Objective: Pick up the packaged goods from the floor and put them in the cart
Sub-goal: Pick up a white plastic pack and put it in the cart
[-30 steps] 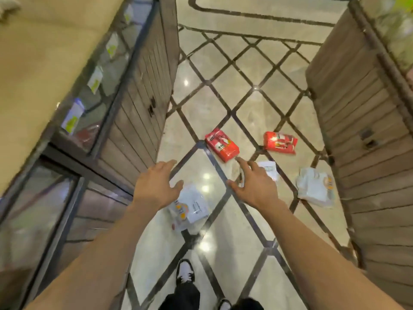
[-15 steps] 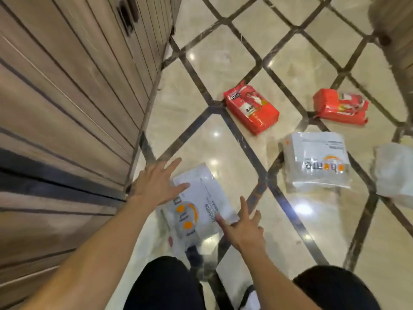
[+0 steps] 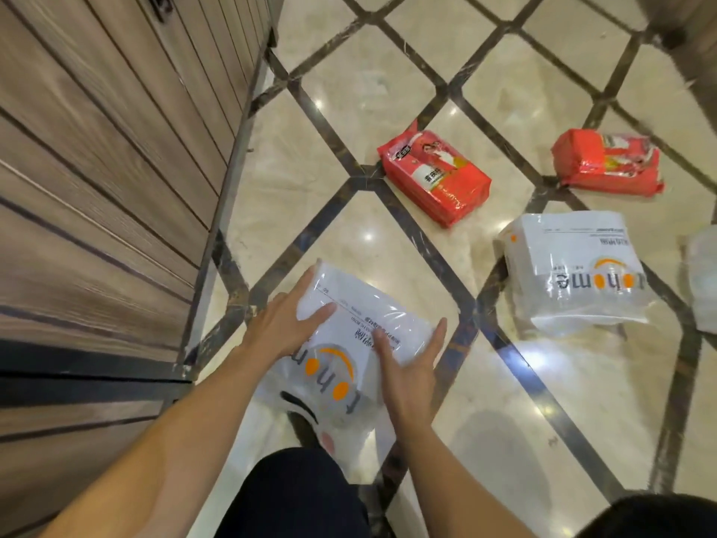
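A white plastic-wrapped pack with an orange logo (image 3: 364,324) lies on the marble floor right in front of me. My left hand (image 3: 285,326) presses on its left side, and my right hand (image 3: 407,372) clasps its right edge. Both hands touch the pack, which rests on the floor. Farther off lie a red pack (image 3: 434,176), a second red pack (image 3: 607,163) to its right, and another white pack (image 3: 574,273) at right. A further white pack (image 3: 704,281) is cut off by the right frame edge. No cart is in view.
A wood-slatted counter wall (image 3: 116,180) with a metal base strip stands close on my left. My dark-trousered knees (image 3: 295,495) are at the bottom of the view. A second wooden unit's corner (image 3: 686,21) shows at the top right.
I have crouched down and the view has closed in on the floor. Both hands dropped from mid-air onto the near white pack and now hold its two sides.
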Demonstrator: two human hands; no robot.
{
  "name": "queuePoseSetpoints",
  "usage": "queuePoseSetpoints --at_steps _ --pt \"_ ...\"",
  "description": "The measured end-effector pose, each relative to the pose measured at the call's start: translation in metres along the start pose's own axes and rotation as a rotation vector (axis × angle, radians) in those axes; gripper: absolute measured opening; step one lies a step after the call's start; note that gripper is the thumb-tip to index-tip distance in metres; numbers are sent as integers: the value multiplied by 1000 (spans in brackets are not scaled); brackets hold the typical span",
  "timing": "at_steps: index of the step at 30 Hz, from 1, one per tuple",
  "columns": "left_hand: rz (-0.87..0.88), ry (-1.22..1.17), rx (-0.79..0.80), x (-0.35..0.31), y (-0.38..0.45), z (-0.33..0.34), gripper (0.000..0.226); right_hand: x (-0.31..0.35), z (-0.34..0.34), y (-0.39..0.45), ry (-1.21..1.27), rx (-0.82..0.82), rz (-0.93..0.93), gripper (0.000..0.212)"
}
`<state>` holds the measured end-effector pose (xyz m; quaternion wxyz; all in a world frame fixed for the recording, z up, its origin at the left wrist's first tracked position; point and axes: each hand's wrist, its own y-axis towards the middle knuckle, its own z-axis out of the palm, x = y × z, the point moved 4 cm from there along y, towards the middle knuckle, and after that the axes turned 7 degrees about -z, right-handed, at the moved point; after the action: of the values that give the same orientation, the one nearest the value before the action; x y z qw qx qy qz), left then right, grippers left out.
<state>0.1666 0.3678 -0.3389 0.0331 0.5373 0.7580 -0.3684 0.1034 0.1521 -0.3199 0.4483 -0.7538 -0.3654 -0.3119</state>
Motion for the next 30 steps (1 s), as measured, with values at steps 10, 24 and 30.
queuePoseSetpoints --at_steps 10,24,30 --pt "107 -310 -286 -195 -132 -207 82 265 -177 -33 95 -10 -454 99" --pt "586 -635 148 -521 -470 -402 82 491 -560 -310 363 -311 -418 36" --pt "776 -555 421 -621 -602 -358 57 451 -677 -439 517 -547 -383 52"
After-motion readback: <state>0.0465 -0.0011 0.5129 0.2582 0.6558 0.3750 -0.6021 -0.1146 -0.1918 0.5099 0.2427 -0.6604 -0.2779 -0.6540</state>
